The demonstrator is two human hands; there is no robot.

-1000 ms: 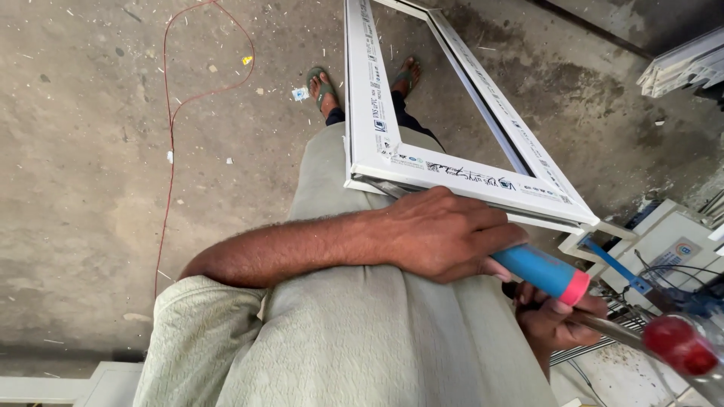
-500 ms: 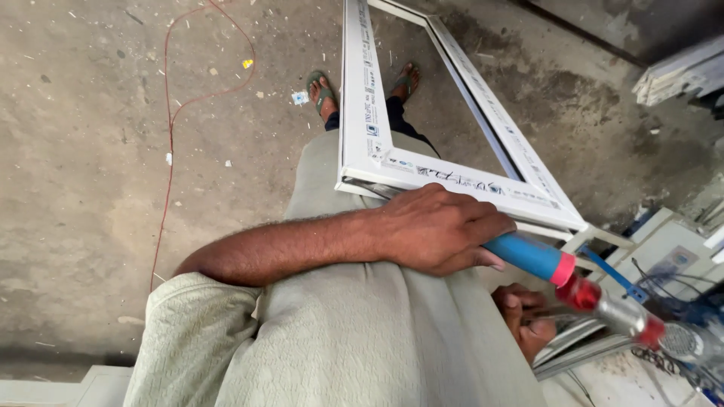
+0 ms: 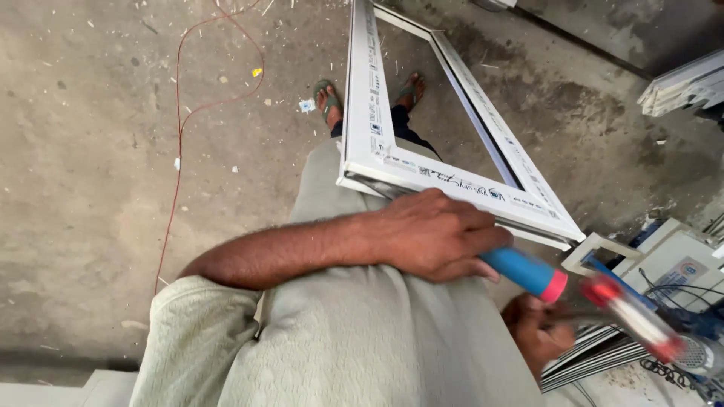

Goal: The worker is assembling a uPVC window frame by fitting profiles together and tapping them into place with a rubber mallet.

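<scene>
My left hand reaches across my body and is closed around a tool with a blue handle and a pink end. It rests just below the lower bar of a white window frame, which stands tilted against my legs. My right hand sits low at the right, partly hidden by my shirt. It grips a blurred tool with red parts and a pale shaft. How the two tools relate is unclear.
My feet in green sandals stand on a dusty concrete floor. A thin red wire snakes over the floor at the left. White machine parts with cables are at the right, and white profiles lie at the upper right.
The red-tipped tool in my right hand has swung up and left, closer to the blue handle's pink end. My left hand has stayed on the blue handle with little movement.
</scene>
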